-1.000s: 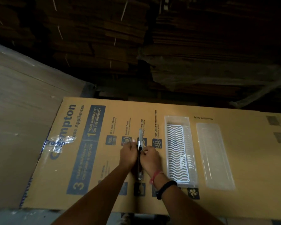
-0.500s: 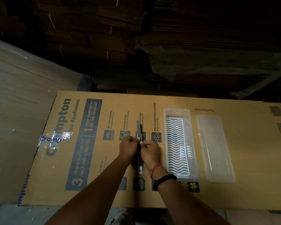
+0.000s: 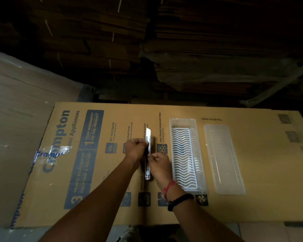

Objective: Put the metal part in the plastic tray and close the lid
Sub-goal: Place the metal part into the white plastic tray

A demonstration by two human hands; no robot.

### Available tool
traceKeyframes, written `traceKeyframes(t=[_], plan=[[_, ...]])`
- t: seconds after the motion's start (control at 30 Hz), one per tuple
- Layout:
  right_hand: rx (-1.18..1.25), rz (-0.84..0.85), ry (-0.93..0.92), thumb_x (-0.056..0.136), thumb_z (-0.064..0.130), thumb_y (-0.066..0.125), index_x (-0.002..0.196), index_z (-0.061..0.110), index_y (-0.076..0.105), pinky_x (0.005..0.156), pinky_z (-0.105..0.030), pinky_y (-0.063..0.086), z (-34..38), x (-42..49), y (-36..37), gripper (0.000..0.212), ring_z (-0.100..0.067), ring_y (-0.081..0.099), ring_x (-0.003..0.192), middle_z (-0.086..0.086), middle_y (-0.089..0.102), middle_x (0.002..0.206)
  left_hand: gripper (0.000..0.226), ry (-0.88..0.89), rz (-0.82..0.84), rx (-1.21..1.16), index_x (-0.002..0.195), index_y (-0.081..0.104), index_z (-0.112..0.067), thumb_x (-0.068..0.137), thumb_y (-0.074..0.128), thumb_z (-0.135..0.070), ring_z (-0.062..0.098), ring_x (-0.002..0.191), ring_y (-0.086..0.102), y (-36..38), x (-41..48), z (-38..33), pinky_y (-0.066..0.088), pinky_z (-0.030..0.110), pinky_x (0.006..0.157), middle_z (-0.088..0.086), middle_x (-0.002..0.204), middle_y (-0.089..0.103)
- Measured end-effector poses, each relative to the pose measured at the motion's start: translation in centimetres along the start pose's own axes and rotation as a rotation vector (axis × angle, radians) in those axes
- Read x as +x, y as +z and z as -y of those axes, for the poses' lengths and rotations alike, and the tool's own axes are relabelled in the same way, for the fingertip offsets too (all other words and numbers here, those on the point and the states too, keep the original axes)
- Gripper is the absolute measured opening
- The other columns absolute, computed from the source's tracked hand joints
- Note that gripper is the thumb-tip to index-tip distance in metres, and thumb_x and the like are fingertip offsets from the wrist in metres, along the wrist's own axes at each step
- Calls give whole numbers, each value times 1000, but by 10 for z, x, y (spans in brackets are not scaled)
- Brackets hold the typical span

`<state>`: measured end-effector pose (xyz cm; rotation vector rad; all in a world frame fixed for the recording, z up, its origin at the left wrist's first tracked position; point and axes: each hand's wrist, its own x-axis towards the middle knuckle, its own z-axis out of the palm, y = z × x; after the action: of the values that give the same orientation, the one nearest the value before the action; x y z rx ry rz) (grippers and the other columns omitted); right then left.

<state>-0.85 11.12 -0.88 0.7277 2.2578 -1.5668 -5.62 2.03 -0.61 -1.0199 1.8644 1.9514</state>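
Pinching a long narrow metal part (image 3: 148, 151) between them, both hands are gripping it over the cardboard-covered bench (image 3: 252, 172): the left hand (image 3: 136, 148) nearer its far end, the right hand (image 3: 158, 162) at its middle, left of the plastic tray (image 3: 171, 123) and lid (image 3: 222, 159).

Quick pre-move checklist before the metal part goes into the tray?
1. Part held: ok, left hand and right hand both pinch the metal part.
2. Tray open: ok, no lid on it.
3. Tray space free: not ok, a white wire rack fills it.
4. Lid within reach: ok, flat right of the tray.
5. Path from part to tray: ok, bare cardboard.
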Motion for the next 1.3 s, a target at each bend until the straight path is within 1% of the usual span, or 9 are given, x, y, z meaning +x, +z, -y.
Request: traceKeyframes(t=[0.13,0.37,0.53,0.73,0.83,0.9,1.1,1.2,1.3], plan=[[95,98,6,86,4,62,83,28,67,54,-10,49,-3,-11,-2,24,3,64,65,12,68,75,20,8,-6,-10,73,68,-9,86,59,3,26,66,61,0,-2,-5,50,29,62,16,76,68],[208,148,13,80,-13,59,109,11,69,64,-14,53,-4,-17,-7,39,-8,68,82,10,69,84,22,67,42,169,96,70,-3,85,53,4,30,85,66,-2,-7,-7,55,43,83,20,94,72],[220,135,26,79,-17,57,116,8,66,60,-11,52,-4,-20,-10,45,3,65,72,10,69,83,27,118,107,388,90,70,-5,76,51,8,24,75,61,-5,-15,-6,49,32,69,13,81,68],[216,96,-12,83,-13,58,117,1,65,68,-17,53,0,-26,-16,37,-12,67,80,-13,72,102,19,138,76,419,84,72,3,70,61,8,29,75,66,-7,-18,-10,59,48,76,25,85,72],[210,60,-83,84,-12,57,112,1,67,59,-11,52,3,-29,-18,33,-3,65,71,-7,71,89,18,148,66,414,72,67,-9,69,63,8,28,74,66,-4,-23,-16,59,50,77,16,74,69],[192,45,-123,85,-10,58,110,3,68,65,-13,53,5,-30,-22,31,-2,64,73,-3,69,86,24,164,51,409,64,61,-16,68,65,8,25,69,64,0,-27,-22,60,49,75,7,67,65],[165,-23,-191,85,2,65,99,11,72,65,-18,55,11,-30,-36,18,-4,66,70,2,69,77,20,216,31,413,66,59,-11,63,73,4,28,73,65,18,-38,-34,60,51,73,14,74,64],[153,-56,-220,84,4,67,95,13,73,67,-25,56,14,-29,-48,16,-2,67,69,4,71,75,24,237,36,400,62,56,-14,63,73,4,23,66,62,31,-45,-40,59,47,67,13,72,63],[185,-60,-233,88,9,65,98,12,73,69,-26,58,17,-28,-62,14,-14,71,79,-7,75,84,24,240,71,383,70,58,-15,68,71,4,15,52,61,44,-50,-48,56,34,52,10,71,65]])
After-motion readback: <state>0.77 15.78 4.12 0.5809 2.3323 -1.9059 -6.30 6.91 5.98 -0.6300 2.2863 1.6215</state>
